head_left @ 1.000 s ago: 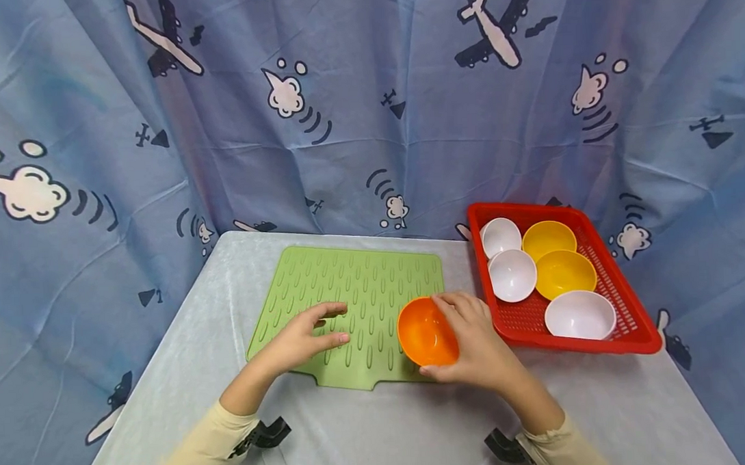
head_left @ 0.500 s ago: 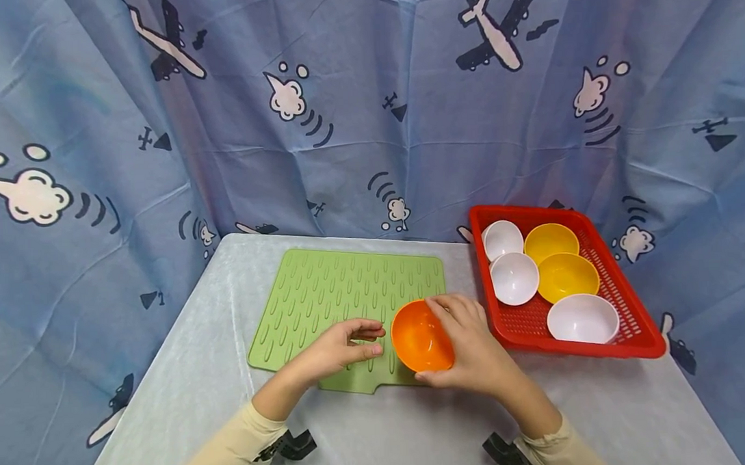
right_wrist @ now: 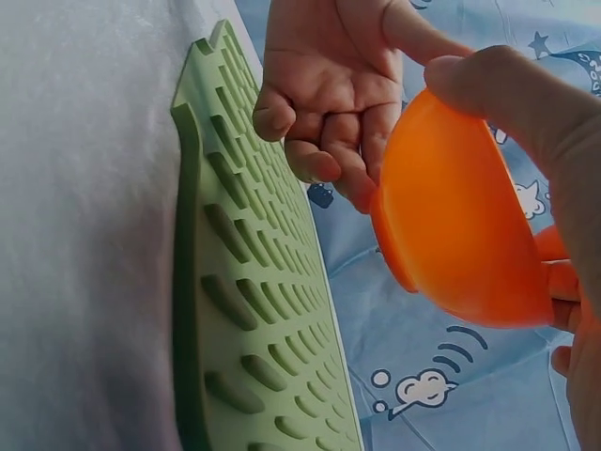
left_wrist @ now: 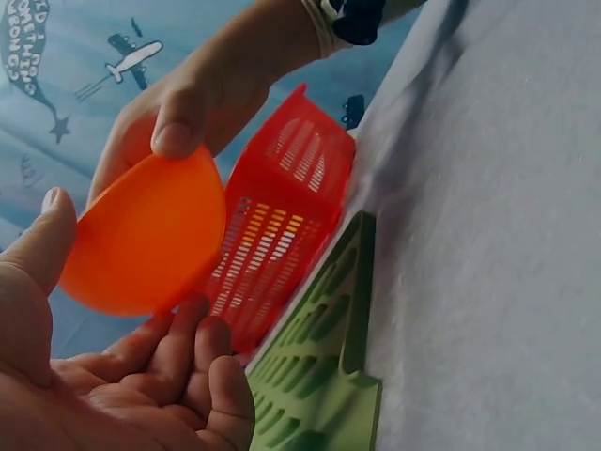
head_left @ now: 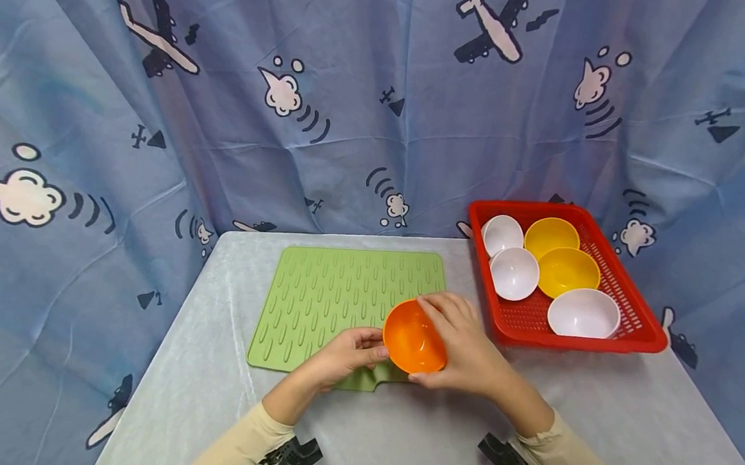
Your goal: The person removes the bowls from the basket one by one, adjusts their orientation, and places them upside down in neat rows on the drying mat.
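Note:
My right hand [head_left: 465, 342] grips an orange bowl [head_left: 413, 339] by its right side, thumb at the near rim and fingers at the far side. The bowl is tilted above a green ridged mat [head_left: 343, 281]. At the bowl's left side is my left hand [head_left: 343, 360], its thumb by the rim and its loosely bent fingers by the base. In the left wrist view, the left fingers [left_wrist: 174, 348] lie just under the orange bowl [left_wrist: 150, 235]; whether they bear on it is hard to tell. The right wrist view shows the bowl's foot [right_wrist: 390, 244] facing the left hand.
A red basket [head_left: 498, 310] stands at the table's right, holding white bowls [head_left: 583, 314] and yellow bowls [head_left: 567, 272]. The grey cloth-covered table [head_left: 380, 437] extends in front of the mat. A blue patterned curtain [head_left: 345, 165] hangs behind.
My left hand has moved right, up to the bowl's left side. My right hand has carried the orange bowl slightly left, keeping its grip.

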Demonstrator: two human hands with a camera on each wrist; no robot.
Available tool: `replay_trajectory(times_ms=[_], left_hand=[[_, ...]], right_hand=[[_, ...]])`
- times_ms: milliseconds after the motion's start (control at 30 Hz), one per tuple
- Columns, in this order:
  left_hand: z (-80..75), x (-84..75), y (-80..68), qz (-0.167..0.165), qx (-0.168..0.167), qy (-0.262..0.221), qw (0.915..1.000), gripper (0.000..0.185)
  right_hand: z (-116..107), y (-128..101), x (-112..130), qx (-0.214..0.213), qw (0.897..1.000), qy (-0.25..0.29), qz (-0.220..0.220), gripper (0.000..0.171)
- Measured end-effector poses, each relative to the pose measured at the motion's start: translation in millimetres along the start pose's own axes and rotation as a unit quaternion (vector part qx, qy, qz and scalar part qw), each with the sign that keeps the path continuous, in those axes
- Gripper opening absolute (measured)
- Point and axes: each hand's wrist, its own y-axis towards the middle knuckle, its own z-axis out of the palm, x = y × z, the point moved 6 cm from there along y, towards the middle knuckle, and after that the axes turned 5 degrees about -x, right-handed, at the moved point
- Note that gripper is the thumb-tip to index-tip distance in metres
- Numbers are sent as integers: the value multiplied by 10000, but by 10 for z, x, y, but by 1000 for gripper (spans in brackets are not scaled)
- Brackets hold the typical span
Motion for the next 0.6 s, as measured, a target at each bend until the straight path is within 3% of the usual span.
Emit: replay_trajectory(times_ms=[200,333,467,533,600], left_hand=[[16,29,13,-35,-123,-454,9989,54],[-37,-22,1,112,-508,-525,9973,52],[-159,-163,-37,542,-1083,176,9925,52],[-221,-257,-66,906,-1316,763,9842,55],[-266,-343,-98,1350,-1474,1368,9702,59]], right_hand=[[17,0,55,-66,9999,-55,-58,115],[-18,13,49,15,9995,265,185,124],[-128,11,-79,-47,9908,874,1032,114],[-177,-4,-165,-75,9817,1191,1482,99],[-198,-25,-228,-38,9718,1519,1806,82]])
